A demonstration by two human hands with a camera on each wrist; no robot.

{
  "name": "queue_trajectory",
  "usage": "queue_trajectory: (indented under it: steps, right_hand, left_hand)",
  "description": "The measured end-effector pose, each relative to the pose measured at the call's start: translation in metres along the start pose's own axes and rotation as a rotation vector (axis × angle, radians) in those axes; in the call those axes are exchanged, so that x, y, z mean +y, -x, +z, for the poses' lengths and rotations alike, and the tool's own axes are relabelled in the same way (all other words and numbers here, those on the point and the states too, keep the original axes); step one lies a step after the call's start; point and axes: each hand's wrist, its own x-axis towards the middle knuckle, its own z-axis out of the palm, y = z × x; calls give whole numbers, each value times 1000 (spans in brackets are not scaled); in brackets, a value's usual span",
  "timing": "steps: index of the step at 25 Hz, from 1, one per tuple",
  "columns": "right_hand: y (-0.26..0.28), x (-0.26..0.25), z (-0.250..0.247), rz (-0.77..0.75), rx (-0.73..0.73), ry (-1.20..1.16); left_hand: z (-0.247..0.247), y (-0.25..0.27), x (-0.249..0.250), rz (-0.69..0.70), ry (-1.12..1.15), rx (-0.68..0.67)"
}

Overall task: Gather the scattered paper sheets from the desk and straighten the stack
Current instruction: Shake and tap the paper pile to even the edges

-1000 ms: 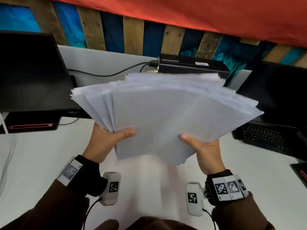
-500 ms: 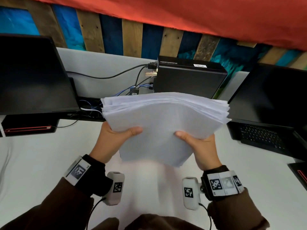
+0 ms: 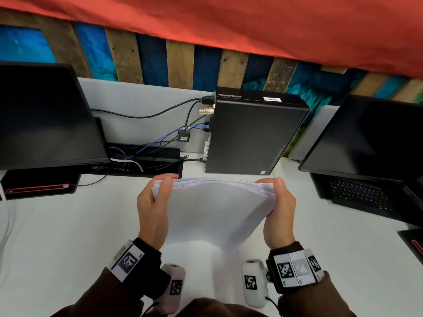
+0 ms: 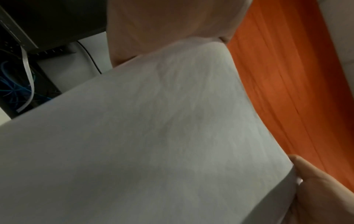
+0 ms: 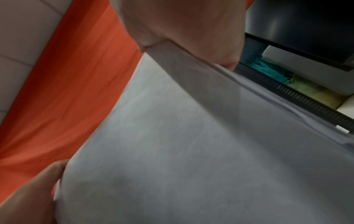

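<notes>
A stack of white paper sheets stands nearly upright on the white desk, bowed toward me, between both hands. My left hand grips its left edge, fingers curled over the top corner. My right hand grips the right edge the same way. The top edges of the sheets lie close together, slightly fanned. In the left wrist view the paper fills the frame, with the right hand at its far edge. In the right wrist view the sheets fill most of the picture, the left hand on the far edge.
A black computer tower stands right behind the stack, with cables to its left. A black monitor is at the left and a laptop at the right. An orange cloth hangs overhead.
The fanned sheets have been lowered from in front of me to the desk and drawn together. Both hands slid from the lower part to the sides of the stack.
</notes>
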Motion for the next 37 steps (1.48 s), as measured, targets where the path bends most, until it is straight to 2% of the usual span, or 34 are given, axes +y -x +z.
queue_trajectory:
  steps: [4, 7, 8, 9, 10, 11, 12, 13, 15, 16, 17, 20, 22, 24, 25, 27, 29, 31, 35, 37]
  right_hand:
    - [-1, -5, 6, 36, 38, 6]
    - [2, -3, 10, -12, 99, 36]
    - [3, -2, 12, -38, 121, 50]
    - [4, -2, 14, -57, 134, 54]
    - [3, -2, 16, -68, 145, 53]
    - [2, -2, 17, -72, 157, 58]
    - [1, -1, 17, -79, 166, 58]
    - [0, -1, 17, -80, 168, 51]
    - [-1, 2, 17, -79, 161, 31]
    - [-3, 3, 17, -77, 161, 30]
    - [-5, 5, 17, -72, 158, 37]
    - [-6, 15, -3, -68, 51, 58]
    - [-1, 38, -35, 4, 23, 100]
    - [10, 64, -62, 168, 64, 197]
    - [15, 73, -67, 287, 24, 193]
    - [19, 80, -63, 515, -155, 50]
    - [10, 71, -53, 584, -265, -58]
    - [-5, 48, -45, 437, -252, -22]
    - [-26, -18, -43, 0, -159, -16]
    - [-24, -26, -48, -94, -150, -26]
  left_hand:
    - [6, -2, 9, -63, 23, 56]
    - [7, -4, 16, -106, 23, 66]
    - [5, -4, 20, -59, -19, 78]
    - [3, -3, 26, 70, -160, 98]
    - [3, -2, 33, 277, -411, 97]
    - [6, -1, 44, 504, -706, 29]
    - [13, -1, 55, 675, -986, -107]
    - [23, -2, 65, 735, -1229, -303]
    - [45, -7, 73, 621, -1526, -692]
    - [54, -11, 71, 541, -1593, -799]
    - [59, -15, 69, 507, -1636, -835]
    - [47, -29, 67, 588, -1580, -718]
    - [14, -45, 73, 564, -1368, -619]
    - [-25, -55, 84, 413, -1085, -536]
    - [-44, -56, 85, 315, -916, -470]
    - [-70, -50, 76, 99, -604, -344]
    - [-79, -38, 53, -58, -429, -278]
    - [-75, -27, 38, -31, -370, -213]
    - [-66, -21, 48, 160, -192, -117]
    - [-64, -18, 46, 191, -134, -119]
